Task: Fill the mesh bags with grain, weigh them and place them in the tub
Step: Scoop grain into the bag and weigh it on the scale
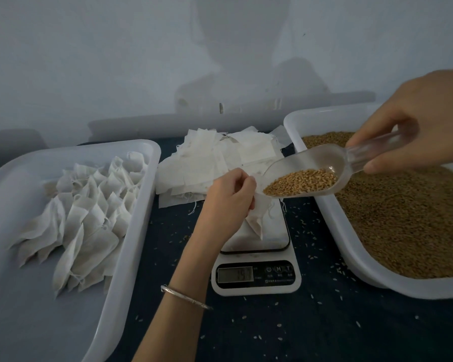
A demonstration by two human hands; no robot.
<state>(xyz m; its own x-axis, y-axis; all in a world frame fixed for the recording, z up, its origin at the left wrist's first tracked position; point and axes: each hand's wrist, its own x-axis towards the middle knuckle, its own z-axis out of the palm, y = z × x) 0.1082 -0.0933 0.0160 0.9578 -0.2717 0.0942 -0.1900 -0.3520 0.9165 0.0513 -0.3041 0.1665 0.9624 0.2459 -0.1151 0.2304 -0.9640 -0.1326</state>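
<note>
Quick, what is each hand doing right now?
Left hand: closed, pinching the mouth of a mesh bag above the scale.
Right hand: closed in a grip on the clear scoop, loaded with grain.

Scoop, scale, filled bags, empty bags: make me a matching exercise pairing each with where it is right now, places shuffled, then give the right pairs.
Things:
1. clear scoop
2. digital scale
3. filled mesh bags
4. empty mesh bags

Places:
A. in the white tub on the left
B. held in the right hand, loaded with grain
C. stacked behind the scale
D. on the dark table between the tubs

Pairs: 1-B, 2-D, 3-A, 4-C
</note>
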